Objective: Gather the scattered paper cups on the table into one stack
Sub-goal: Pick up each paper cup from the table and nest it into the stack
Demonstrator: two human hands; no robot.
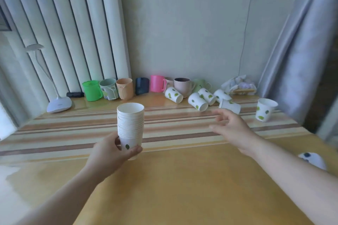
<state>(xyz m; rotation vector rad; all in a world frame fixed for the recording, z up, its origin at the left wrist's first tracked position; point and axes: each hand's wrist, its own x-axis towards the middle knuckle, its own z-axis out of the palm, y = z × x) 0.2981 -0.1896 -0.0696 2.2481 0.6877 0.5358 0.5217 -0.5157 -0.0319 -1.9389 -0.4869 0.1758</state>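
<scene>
On the table [182, 179], we hold a stack [130, 124] while loose cups wait at the back right.

Our left hand [109, 151] is wrapped around the stack's bottom cup, thumb in front and fingers behind, keeping it upright just above the striped cloth [73, 133]. Our right hand [231, 129] reaches out with fingers spread and holds nothing, near a tipped cup [230, 106]. Four more cups lie on their sides beyond it: one [173, 94] by the mugs [126, 87], two [197, 101] [207, 96] touching, another [221, 94] behind. One cup [265, 109] stands upright at the far right.
</scene>
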